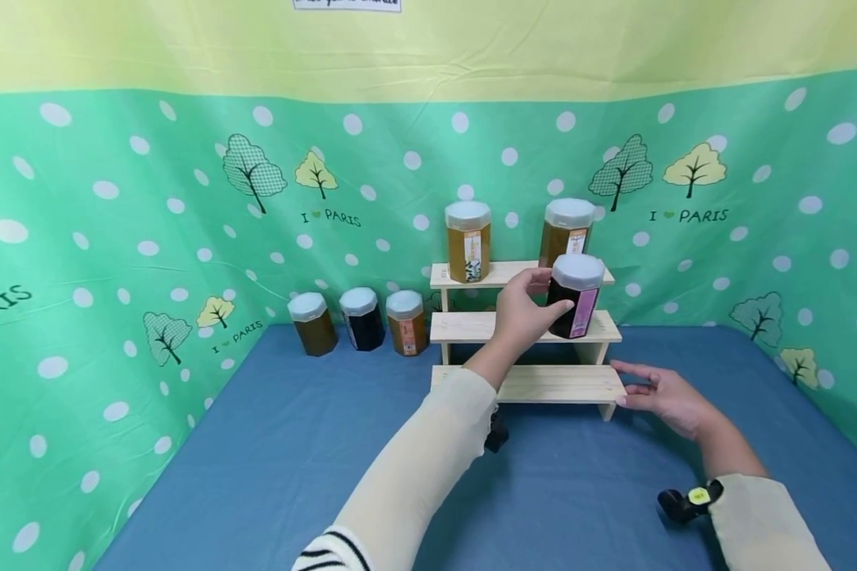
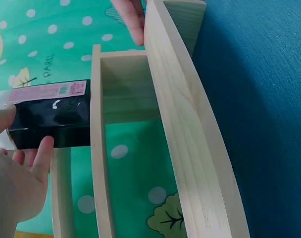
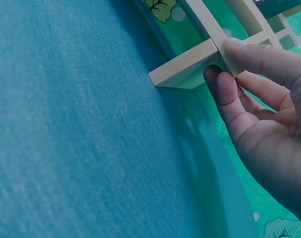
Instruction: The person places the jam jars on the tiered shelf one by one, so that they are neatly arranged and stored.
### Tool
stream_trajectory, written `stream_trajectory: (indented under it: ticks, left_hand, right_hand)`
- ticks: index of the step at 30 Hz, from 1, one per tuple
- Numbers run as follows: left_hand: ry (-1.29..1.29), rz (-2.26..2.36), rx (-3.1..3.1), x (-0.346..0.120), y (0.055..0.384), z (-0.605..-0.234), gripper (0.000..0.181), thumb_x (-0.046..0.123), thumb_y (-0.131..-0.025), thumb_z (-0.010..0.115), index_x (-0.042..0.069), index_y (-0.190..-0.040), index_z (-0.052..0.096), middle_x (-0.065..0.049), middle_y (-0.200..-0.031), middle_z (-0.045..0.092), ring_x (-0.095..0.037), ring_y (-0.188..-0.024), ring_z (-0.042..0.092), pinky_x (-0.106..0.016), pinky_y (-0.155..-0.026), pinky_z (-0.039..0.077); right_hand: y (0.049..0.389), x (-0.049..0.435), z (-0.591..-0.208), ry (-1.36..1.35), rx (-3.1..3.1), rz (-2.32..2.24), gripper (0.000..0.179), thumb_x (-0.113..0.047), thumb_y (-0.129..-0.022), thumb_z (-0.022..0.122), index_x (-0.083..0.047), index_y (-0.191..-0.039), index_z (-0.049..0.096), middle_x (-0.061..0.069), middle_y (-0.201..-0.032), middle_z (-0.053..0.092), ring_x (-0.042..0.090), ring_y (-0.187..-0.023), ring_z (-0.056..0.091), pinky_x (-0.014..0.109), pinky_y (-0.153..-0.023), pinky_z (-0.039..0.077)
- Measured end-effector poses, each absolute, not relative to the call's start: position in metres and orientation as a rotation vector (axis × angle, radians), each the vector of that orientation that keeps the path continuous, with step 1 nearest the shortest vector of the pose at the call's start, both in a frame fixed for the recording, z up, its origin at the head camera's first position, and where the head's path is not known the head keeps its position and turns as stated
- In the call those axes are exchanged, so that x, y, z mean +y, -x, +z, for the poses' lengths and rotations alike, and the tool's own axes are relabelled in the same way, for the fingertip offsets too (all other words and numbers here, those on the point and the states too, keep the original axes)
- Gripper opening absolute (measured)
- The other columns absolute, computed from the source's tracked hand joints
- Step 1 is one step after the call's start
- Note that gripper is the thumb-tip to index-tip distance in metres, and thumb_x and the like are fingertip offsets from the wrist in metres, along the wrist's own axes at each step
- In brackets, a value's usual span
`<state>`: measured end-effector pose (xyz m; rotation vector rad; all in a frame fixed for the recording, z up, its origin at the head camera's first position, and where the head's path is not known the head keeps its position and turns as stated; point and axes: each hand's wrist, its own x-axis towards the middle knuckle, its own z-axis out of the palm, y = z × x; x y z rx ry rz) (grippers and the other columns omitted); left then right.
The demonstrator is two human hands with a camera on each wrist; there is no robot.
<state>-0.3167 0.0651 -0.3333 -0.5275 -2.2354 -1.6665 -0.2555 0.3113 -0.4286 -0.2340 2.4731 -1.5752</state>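
My left hand (image 1: 524, 313) grips a dark jar (image 1: 574, 305) with a white lid and a pink label, thumb on one side and fingers on the other. The jar's base is right at the middle step of a three-tier wooden display stand (image 1: 557, 385). In the left wrist view the same dark jar (image 2: 66, 116) shows its base against that step. My right hand (image 1: 667, 396) holds the right end of the lowest step; up close in the right wrist view, the thumb (image 3: 269, 59) lies on the board's end with curled fingers beside and below it.
Two amber jars, one on the left (image 1: 469, 246) and one on the right (image 1: 567, 226), stand on the top step. To the stand's left, an amber-brown jar (image 1: 314, 329), a dark jar (image 1: 364, 325) and an orange-labelled jar (image 1: 407, 329) stand on the blue cloth (image 1: 293, 444). A green patterned curtain (image 1: 400, 182) hangs behind.
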Motion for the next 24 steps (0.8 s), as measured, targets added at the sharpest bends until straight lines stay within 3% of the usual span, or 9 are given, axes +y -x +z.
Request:
stream_trajectory:
  ticks: [12,15,20,24]
  left_hand:
    - [0.703,-1.801,-2.179,0.041,0.308,-0.336,0.042,0.011,-0.082,0.080,0.008,-0.121,0.065,-0.004,-0.117,0.059,-0.018,-0.105,0.060,-0.019,-0.077,0.053]
    - [0.772,-1.797,-2.167,0.033,0.306,-0.339,0.043,0.014,-0.081,0.081,0.007,-0.120,0.065,-0.006,-0.117,0.059,-0.019,-0.103,0.061,-0.024,-0.081,0.054]
    - [0.856,-1.803,-2.160,0.015,0.302,-0.341,0.042,0.020,-0.080,0.082,0.010,-0.117,0.067,-0.001,-0.114,0.061,-0.009,-0.100,0.060,-0.034,-0.088,0.054]
    - [0.903,-1.821,-2.159,-0.002,0.301,-0.343,0.038,0.019,-0.082,0.081,0.010,-0.115,0.067,-0.003,-0.115,0.062,-0.013,-0.103,0.060,-0.037,-0.090,0.052]
  right_hand:
    - [0.255,0.311,-0.429,0.224,2.463,-1.587,0.080,-0.013,-0.088,0.074,0.007,-0.149,0.028,0.032,-0.133,0.051,0.011,-0.098,0.063,0.027,-0.082,0.051]
    - [0.255,0.311,-0.429,0.216,2.468,-1.575,0.080,-0.014,-0.088,0.074,0.006,-0.150,0.028,0.031,-0.134,0.050,0.012,-0.099,0.062,0.028,-0.084,0.051]
    - [0.255,0.310,-0.429,0.213,2.470,-1.571,0.079,-0.014,-0.088,0.073,0.005,-0.150,0.028,0.031,-0.134,0.050,0.013,-0.099,0.062,0.028,-0.084,0.051]
    - [0.255,0.310,-0.429,0.223,2.465,-1.573,0.079,-0.015,-0.088,0.073,0.005,-0.150,0.028,0.031,-0.135,0.050,0.012,-0.099,0.062,0.027,-0.084,0.051]
